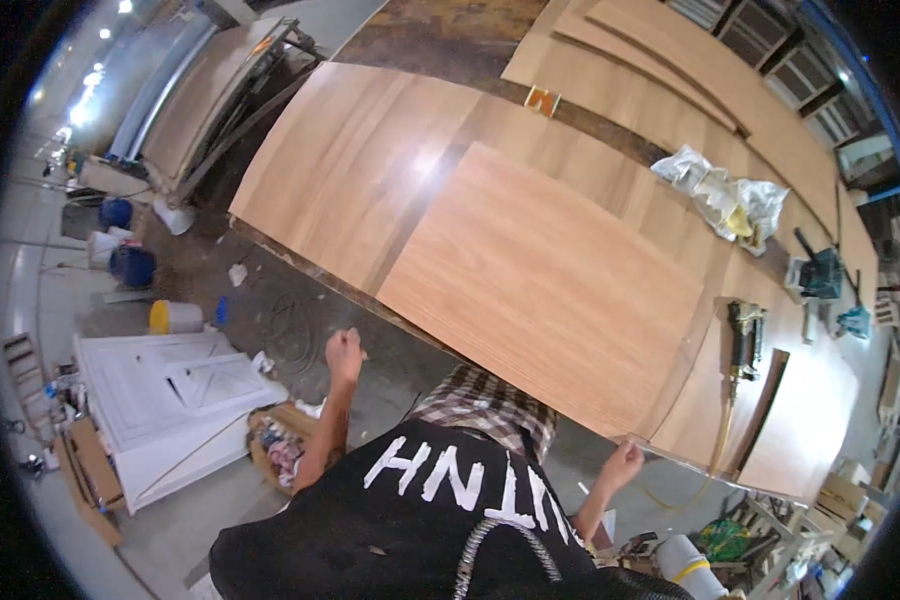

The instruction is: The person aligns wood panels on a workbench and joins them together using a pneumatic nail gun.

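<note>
In front of me, a rectangular wood-grain panel (550, 270) lies on top of a larger wood-grain sheet (340, 150) on the worktable. My left hand (345, 355) is held in the air off the table's near edge, fingers curled closed; whatever they may hold is too small to make out. At the near right corner of the upper panel is my right hand (624, 463), its fingers pinched together by the table edge. What lies between them I cannot tell. To the right rests a dark nail gun (746, 340) with a yellowish hose (722, 430).
Crumpled silver foil (720, 195) and an orange-and-white item (542, 101) lie farther back, beside stacked boards (660, 60). A dark tool (820, 275) sits at the far right. On the floor to the left are a white panelled door (170, 385) and a yellow-and-white bucket (177, 317).
</note>
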